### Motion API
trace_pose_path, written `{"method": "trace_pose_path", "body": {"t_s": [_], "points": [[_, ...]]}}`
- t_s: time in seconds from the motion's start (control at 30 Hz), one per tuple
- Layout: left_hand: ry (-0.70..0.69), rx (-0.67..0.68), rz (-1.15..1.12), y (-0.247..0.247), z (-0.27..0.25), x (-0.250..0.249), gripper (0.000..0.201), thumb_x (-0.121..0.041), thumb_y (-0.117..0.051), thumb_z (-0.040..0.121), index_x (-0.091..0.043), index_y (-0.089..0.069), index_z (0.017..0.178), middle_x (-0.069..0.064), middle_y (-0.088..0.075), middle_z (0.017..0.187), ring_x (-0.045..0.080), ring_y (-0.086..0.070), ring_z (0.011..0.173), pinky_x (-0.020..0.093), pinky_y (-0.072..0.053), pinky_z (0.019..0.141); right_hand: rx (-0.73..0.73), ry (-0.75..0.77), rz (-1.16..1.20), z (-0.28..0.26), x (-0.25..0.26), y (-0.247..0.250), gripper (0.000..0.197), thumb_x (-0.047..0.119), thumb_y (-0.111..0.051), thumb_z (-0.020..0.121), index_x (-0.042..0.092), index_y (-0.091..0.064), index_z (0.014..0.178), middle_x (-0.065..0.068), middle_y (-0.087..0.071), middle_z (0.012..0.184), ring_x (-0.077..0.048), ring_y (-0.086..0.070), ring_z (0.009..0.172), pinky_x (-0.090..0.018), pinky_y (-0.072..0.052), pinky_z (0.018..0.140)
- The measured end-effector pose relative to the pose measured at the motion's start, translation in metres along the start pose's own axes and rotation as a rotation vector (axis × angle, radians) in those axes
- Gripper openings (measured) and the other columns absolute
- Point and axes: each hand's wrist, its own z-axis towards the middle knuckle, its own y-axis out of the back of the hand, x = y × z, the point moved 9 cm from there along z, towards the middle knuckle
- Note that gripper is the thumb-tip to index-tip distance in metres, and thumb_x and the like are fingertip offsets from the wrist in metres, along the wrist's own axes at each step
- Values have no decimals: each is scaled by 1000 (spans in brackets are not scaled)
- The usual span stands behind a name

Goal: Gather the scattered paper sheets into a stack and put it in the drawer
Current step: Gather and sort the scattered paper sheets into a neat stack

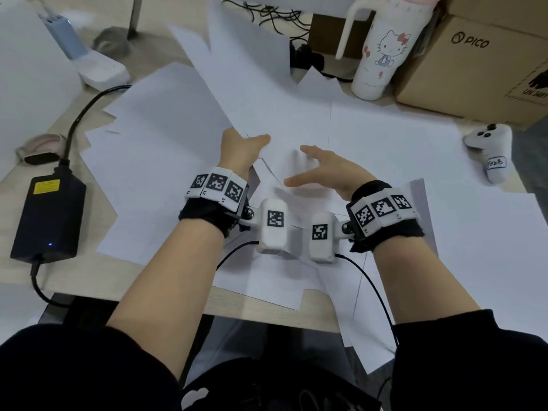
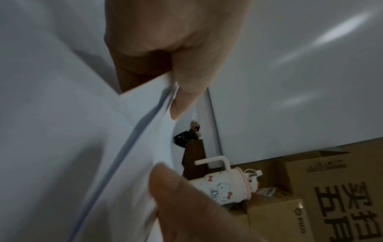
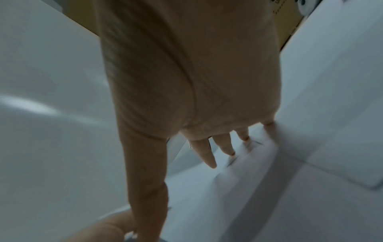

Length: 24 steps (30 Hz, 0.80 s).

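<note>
Several white paper sheets (image 1: 370, 149) lie scattered and overlapping across the wooden desk (image 1: 237, 310). My left hand (image 1: 241, 149) pinches a few raised sheets (image 1: 246, 75) by their near corner; in the left wrist view the thumb (image 2: 180, 193) and a finger clamp the sheet edges (image 2: 145, 124). My right hand (image 1: 323, 170) is spread flat, and its fingertips (image 3: 211, 163) press down on a sheet in the middle of the desk. No drawer shows in any view.
A white cat-print bottle (image 1: 382, 51) and cardboard boxes (image 1: 474, 60) stand at the back right. A white controller (image 1: 489, 149) lies at the right. A black power brick (image 1: 47, 218) with its cable sits at the left, a white charger (image 1: 100, 69) behind it.
</note>
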Motion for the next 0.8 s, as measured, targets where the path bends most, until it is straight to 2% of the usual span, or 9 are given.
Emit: {"method": "trace_pose_path", "body": {"t_s": [0.1,0.23,0.3,0.4,0.53,0.6,0.7,0.77,0.8], "points": [[12,-31,26,3,2,8,23,7,-54,84,-11,-53,69,6,-58,77,20,-56,79,31,-47,69,40,-22,-64,1,-2,-9,102,39,-76,75,18,-13,152,4,1,160,-14,6,147,-43,-6,120],[-111,-51,26,6,-4,-10,19,8,-52,79,-7,-62,84,5,-63,85,18,-59,79,28,-49,72,75,-29,6,0,-5,-13,108,49,-69,79,16,2,153,5,12,159,-11,19,144,-42,3,120],[-165,-68,35,9,-9,-19,20,6,-53,78,-11,-63,82,2,-64,80,18,-61,77,29,-51,73,78,-35,69,0,-4,-12,111,57,-67,76,15,2,153,6,10,160,-11,14,145,-41,1,120],[-235,-74,68,15,-20,-29,15,-1,-56,74,-7,-66,83,4,-67,81,21,-63,76,33,-52,70,40,-53,116,-1,-5,-5,119,73,-68,63,14,-13,151,5,-16,154,-18,-9,146,-40,-12,119],[-324,-81,104,29,-36,-42,13,0,-57,78,-12,-64,78,3,-65,76,20,-62,73,30,-49,65,-11,-69,114,-2,-6,3,100,68,-59,76,15,-18,150,1,-27,148,-17,-26,137,-33,-22,109],[-378,-107,118,37,-43,-53,10,-2,-57,77,-10,-63,78,5,-64,77,20,-60,72,31,-50,68,-17,-75,113,-3,-5,3,97,70,-54,78,15,-18,150,2,-27,148,-18,-27,136,-32,-22,105],[-457,-160,139,50,-56,-71,18,-2,-58,81,-19,-61,78,-2,-64,78,15,-61,75,28,-52,74,-30,-71,93,-6,-4,5,95,73,-46,80,15,-19,150,2,-22,155,-20,-23,142,-33,-22,106],[-493,-194,97,60,-64,-79,15,-5,-60,82,-18,-63,86,-7,-66,82,13,-66,79,29,-55,79,-75,-45,127,-8,2,9,91,71,-48,81,15,-24,148,2,-28,152,-21,-26,142,-34,-26,104],[-507,-208,68,66,-67,-82,14,-7,-60,82,-18,-65,89,-6,-68,85,13,-67,83,31,-56,83,-102,-37,188,-9,4,12,92,68,-52,81,16,-21,150,2,-26,154,-21,-26,142,-36,-25,108]]}}
